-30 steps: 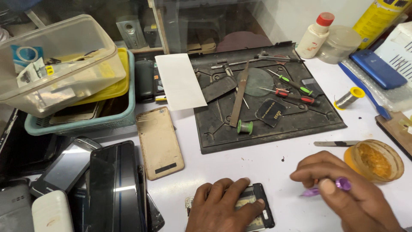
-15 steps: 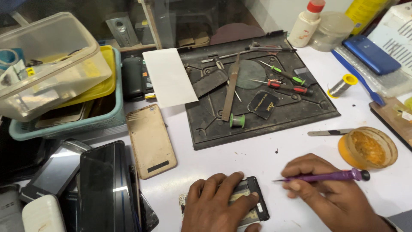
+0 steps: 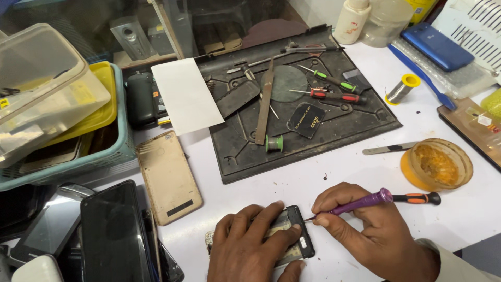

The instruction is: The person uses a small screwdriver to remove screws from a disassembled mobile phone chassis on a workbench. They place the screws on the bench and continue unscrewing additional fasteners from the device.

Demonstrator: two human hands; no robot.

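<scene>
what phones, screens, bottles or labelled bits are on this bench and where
Dark phone: bottom left, black glossy screen, off.
Gold phone cover: left of the hands, flat, tan.
Blue phone: top right, face down.
White bottle: top edge, red-marked label.
Small black card: on the dark mat, gold print.

Phone repair workshop, black work mat (image 3: 313, 141), screwdrivers (image 3: 334, 95), stacked phones (image 3: 112, 235)

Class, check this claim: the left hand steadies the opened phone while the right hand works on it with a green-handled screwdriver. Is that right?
Not quite. In the head view the screwdriver in the right hand has a purple handle, not green. The left hand does steady the opened phone.
</scene>
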